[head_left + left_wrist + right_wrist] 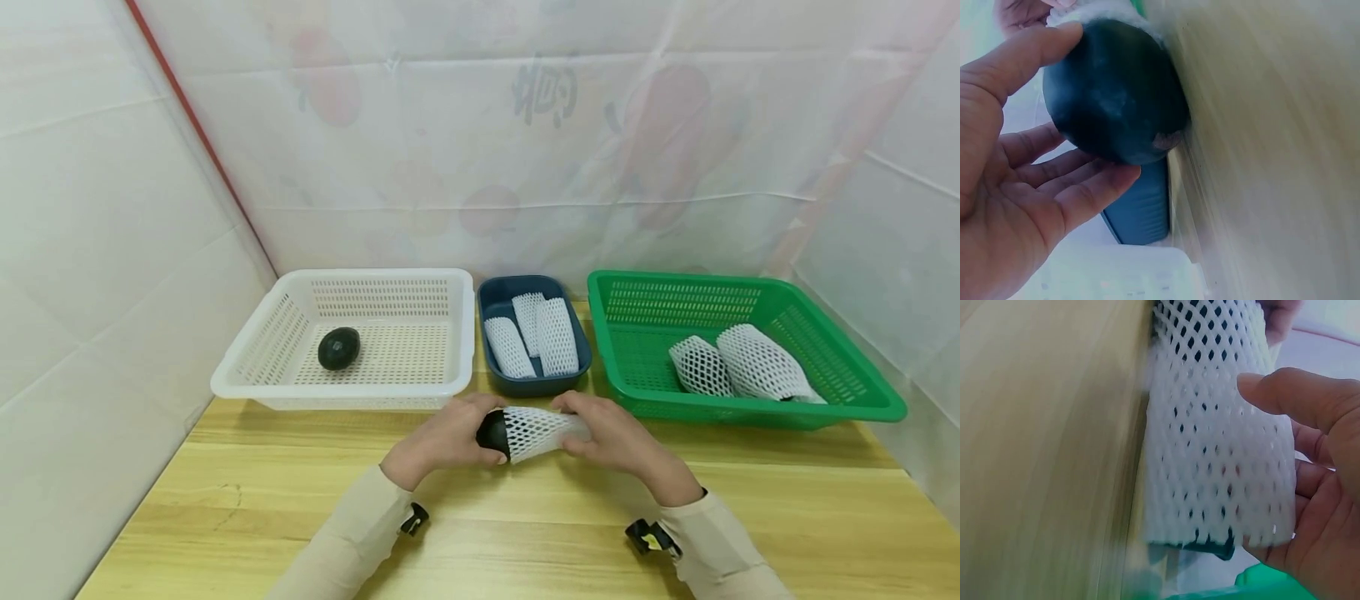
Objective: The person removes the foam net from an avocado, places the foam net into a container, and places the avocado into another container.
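A smooth, dark green-black oval fruit [492, 433], glossy with a small brownish patch at its exposed end, is just above the near middle of the pale, yellowish wood-grain table [517, 533], partly inside a white foam net sleeve [536, 432]. The left hand [453, 435] grips the bare left end, thumb on one side and fingers on the other. The right hand [615, 437] pinches the sleeve's right end between thumb and fingers. The soft mesh stretches into open diamonds over the fruit and narrows to small slits toward its slack right end. Beyond the hands, a smooth navy tub [534, 386] with rounded corners holds flattened foam sleeves [557, 337]. To its left, a white slotted plastic basket [337, 392] contains another shiny dark fruit [339, 348], rounded and bare; to its right, a green basket [742, 408] of similar perforated plastic holds net-wrapped pieces [765, 358], plump and tapering.
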{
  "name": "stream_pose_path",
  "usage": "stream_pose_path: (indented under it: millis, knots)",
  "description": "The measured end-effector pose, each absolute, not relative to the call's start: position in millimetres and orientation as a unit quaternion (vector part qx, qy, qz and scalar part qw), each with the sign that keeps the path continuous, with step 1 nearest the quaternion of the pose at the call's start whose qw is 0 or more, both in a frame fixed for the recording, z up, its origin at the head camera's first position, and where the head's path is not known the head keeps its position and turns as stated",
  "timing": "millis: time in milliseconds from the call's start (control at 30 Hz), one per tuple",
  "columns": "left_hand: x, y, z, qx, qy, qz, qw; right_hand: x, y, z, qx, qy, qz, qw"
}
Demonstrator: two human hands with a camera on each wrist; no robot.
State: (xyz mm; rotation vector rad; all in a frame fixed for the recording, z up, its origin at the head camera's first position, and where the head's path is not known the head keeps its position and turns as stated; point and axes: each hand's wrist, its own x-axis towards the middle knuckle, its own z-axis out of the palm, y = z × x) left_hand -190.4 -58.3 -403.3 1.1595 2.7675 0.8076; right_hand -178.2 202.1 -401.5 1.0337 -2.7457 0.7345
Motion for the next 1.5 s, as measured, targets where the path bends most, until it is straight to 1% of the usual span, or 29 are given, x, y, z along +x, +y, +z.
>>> stream_pose_path:
  millis: [133,267,700,833,1000,1233,1500]
  knots:
    - [-191,-55,-405,0.377,0.887,0.266,0.012,-181,193,-402,0.354,-0.902,0.245,0.048]
    - [-191,-51,-406,0.376,0.89,0.256,0.009,-182,183,-402,0.366,-0.9,0.231,0.051]
    - [-189,-49,-404,0.344,0.9,0.267,0.028,-181,176,-400,0.376,-0.9,0.214,0.06]
    - [-188,-52,-404,0.349,0.897,0.269,0.024,-179,179,-398,0.362,-0.907,0.209,0.054]
    - [-185,-60,-398,0.355,0.897,0.264,0.014,-174,190,-391,0.346,-0.915,0.198,0.068]
    - [-179,-74,-395,0.349,0.9,0.26,0.007,-170,207,-394,0.337,-0.918,0.19,0.091]
    - [-178,-76,-394,0.352,0.898,0.262,0.009,-171,209,-392,0.344,-0.913,0.197,0.094]
